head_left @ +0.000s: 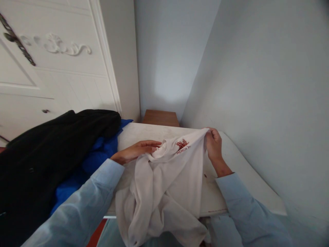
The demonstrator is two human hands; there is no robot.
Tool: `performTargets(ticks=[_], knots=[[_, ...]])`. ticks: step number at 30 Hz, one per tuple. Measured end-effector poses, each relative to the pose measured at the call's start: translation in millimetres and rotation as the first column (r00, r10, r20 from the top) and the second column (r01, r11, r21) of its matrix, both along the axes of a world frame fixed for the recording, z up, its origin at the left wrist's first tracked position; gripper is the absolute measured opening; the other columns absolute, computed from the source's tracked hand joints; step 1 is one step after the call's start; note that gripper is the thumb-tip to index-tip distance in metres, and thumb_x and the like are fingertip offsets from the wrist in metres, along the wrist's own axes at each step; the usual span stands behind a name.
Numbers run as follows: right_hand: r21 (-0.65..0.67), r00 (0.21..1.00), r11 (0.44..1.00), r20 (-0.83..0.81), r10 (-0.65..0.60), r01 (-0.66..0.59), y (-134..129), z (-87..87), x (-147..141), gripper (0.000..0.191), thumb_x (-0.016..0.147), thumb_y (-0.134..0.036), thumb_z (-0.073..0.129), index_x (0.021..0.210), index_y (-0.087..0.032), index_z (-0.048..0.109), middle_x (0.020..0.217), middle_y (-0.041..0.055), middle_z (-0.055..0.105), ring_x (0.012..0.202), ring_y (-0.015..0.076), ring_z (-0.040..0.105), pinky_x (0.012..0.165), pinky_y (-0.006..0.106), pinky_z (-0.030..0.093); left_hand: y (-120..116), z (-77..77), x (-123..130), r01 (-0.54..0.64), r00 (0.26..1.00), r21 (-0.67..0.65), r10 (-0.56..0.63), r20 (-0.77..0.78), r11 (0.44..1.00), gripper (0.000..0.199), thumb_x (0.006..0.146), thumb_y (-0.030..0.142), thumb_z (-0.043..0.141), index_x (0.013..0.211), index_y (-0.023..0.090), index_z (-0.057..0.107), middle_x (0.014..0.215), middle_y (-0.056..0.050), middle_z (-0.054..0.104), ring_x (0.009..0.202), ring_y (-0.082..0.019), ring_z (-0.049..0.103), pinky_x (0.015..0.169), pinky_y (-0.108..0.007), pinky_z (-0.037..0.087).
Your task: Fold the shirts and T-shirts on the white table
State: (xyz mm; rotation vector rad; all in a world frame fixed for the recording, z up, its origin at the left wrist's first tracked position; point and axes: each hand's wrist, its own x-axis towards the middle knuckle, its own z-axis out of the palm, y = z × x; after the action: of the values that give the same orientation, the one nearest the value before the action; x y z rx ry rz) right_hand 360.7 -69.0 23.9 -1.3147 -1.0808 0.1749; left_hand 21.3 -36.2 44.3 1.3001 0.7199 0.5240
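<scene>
gripping the white garment (177,178) by its far right corner with the fingers (216,133) of the right hand (214,145), pinching its bunched left edge in the left hand (136,151); draped nearward from both, over the table's (239,171) near edge.
</scene>
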Motion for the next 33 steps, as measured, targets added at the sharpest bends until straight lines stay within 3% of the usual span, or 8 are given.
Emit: performTargets(ticks=[8,12,15,17,20,22,28,33], knots=[[-0.051,0.994,0.995,0.069,-0.086,0.090,-4.9,7.9,-3.9,0.036,0.087,-0.052,0.049,0.089,-0.019,0.063,0.091,0.0062,0.068,0.090,0.0220,0.060,0.086,0.035,0.046,-0.6,-5.0,-1.9,0.176,0.977,0.170,-0.150,-0.154,0.970,0.029,0.069,0.048,0.080,0.073,0.020,0.077,0.074,-0.006,0.071,0.066,-0.018,0.062,0.062,-0.026,0.048],[-0.039,0.990,0.992,0.073,-0.119,0.122,-3.0,5.3,1.0,0.035,0.088,-0.051,0.051,0.088,-0.018,0.063,0.090,0.0064,0.067,0.090,0.0221,0.060,0.086,0.035,0.046,-4.5,-3.5,4.0,0.008,0.999,0.151,-0.001,-0.049,0.989,0.032,0.068,0.049,0.080,0.073,0.018,0.070,0.069,-0.003,0.065,0.060,-0.014,0.056,0.053,-0.023,0.042],[0.044,0.980,0.980,0.028,-0.197,0.195,-4.5,6.0,3.6,0.035,0.089,-0.051,0.051,0.087,-0.018,0.061,0.087,0.0061,0.064,0.086,0.0220,0.059,0.084,0.035,0.045,-3.0,-3.2,10.1,-0.274,0.958,0.131,0.258,0.128,0.953,0.036,0.072,0.051,0.076,0.075,0.019,0.061,0.069,0.001,0.060,0.060,-0.012,0.055,0.054,-0.023,0.044],[0.146,0.962,0.951,-0.023,-0.272,0.273,-8.1,9.9,2.4,0.035,0.089,-0.052,0.051,0.088,-0.018,0.060,0.087,0.0059,0.062,0.086,0.0215,0.058,0.083,0.036,0.046,1.9,-2.5,11.5,-0.560,0.816,0.184,0.501,0.287,0.808,0.035,0.076,0.050,0.073,0.076,0.020,0.055,0.070,0.002,0.057,0.062,-0.011,0.055,0.060,-0.023,0.048],[0.270,0.944,0.907,-0.028,-0.328,0.323,-13.6,16.8,-2.1,0.036,0.092,-0.052,0.048,0.093,-0.018,0.059,0.093,0.0070,0.063,0.089,0.0213,0.058,0.086,0.036,0.046,12.3,-0.8,6.2,-0.867,0.499,0.262,0.732,0.463,0.425,0.031,0.085,0.048,0.066,0.083,0.020,0.052,0.079,0.001,0.063,0.064,-0.010,0.057,0.062,-0.021,0.047],[0.237,0.957,0.932,0.037,-0.289,0.272,-13.5,17.0,-3.3,0.036,0.093,-0.051,0.047,0.093,-0.018,0.061,0.094,0.0083,0.065,0.091,0.0222,0.060,0.087,0.037,0.047,18.5,-1.7,0.0,-0.896,0.437,0.284,0.786,0.437,0.341,0.030,0.088,0.048,0.062,0.087,0.020,0.052,0.084,-0.001,0.068,0.064,-0.011,0.061,0.058,-0.021,0.044],[-0.246,0.998,0.968,0.047,-0.041,0.051,1.1,-2.8,9.4,0.024,0.067,-0.028,0.056,0.083,-0.017,0.070,0.085,0.0080,0.072,0.079,0.0227,0.063,0.081,0.038,0.050,18.4,-13.2,-3.5,-0.585,0.748,0.478,0.664,0.004,0.655,0.035,0.081,0.052,0.063,0.072,0.018,0.063,0.077,-0.007,0.069,0.074,-0.019,0.063,0.065,-0.027,0.044],[-0.074,0.990,0.996,0.132,0.052,-0.042,-2.9,1.5,7.5,0.035,0.061,-0.021,0.047,0.086,-0.019,0.070,0.101,0.0082,0.075,0.097,0.0246,0.066,0.091,0.041,0.049,11.9,-14.1,-1.9,-0.320,0.793,0.740,0.594,-0.133,0.592,0.027,0.077,0.040,0.059,0.090,0.019,0.071,0.094,-0.010,0.071,0.090,-0.026,0.062,0.089,-0.037,0.048]])
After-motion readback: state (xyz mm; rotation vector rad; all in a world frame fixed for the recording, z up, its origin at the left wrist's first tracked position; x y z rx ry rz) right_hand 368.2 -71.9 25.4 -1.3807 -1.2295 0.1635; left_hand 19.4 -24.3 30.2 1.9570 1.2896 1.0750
